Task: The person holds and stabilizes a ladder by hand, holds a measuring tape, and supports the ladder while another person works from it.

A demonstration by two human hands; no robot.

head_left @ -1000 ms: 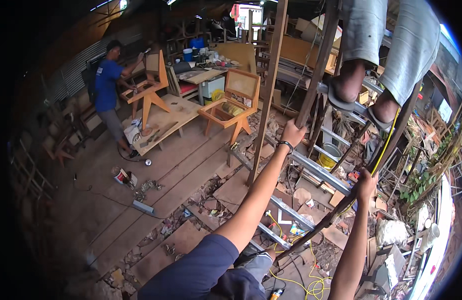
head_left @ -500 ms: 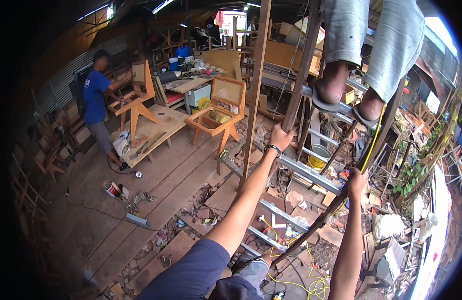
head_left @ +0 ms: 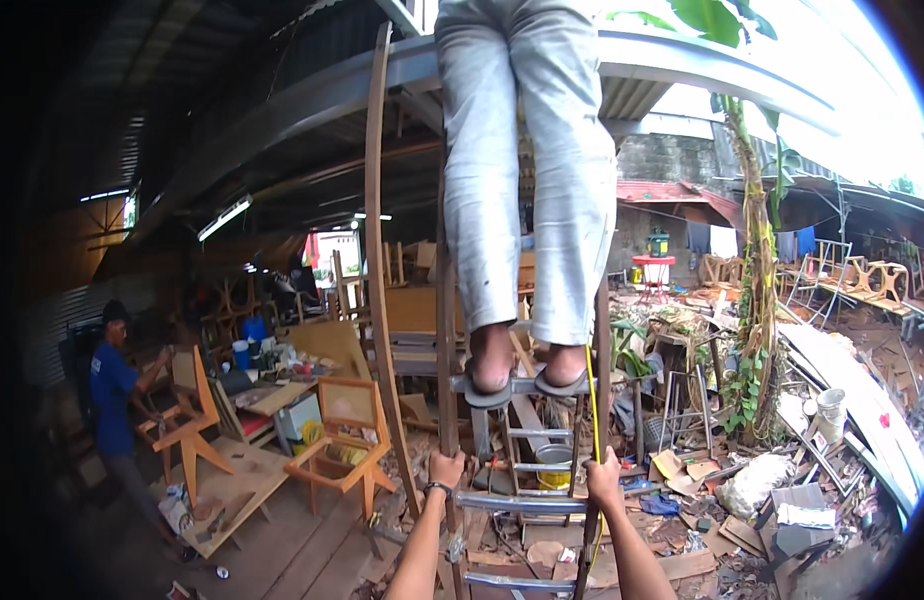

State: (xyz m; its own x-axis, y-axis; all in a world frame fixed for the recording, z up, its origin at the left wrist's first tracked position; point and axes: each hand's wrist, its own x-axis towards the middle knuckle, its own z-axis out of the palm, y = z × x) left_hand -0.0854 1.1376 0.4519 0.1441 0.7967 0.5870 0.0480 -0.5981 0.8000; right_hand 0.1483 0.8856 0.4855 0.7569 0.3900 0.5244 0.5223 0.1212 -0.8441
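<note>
Since a second ago my view has tipped up from the littered floor toward the roof, so the person on the ladder point(head_left: 527, 440) above me now fills the upper middle, grey trousers and sandalled feet planted on a rung just above my hands. Judging from how things stand, the job in hand is steadying the ladder while that person works overhead; the bracing is set and the climber is up, and what remains, as far as I can judge, is simply to hold firm, since the work at the top lies out of view. My left hand point(head_left: 446, 468) is wrapped round the left wooden rail, fingers closed on it, a dark band at the wrist. My right hand point(head_left: 604, 478) is clenched round the right rail, where a yellow cord point(head_left: 591, 400) runs down alongside; I cannot tell whether the cord sits inside that grip or merely beside it. The ladder stands nearly upright before me, its metal rungs point(head_left: 512, 502) crossing between my hands. Well apart on the left, a person in a blue shirt point(head_left: 112, 395) stands by a wooden chair frame point(head_left: 187, 425), with another orange chair frame point(head_left: 344, 440) nearer the ladder.
</note>
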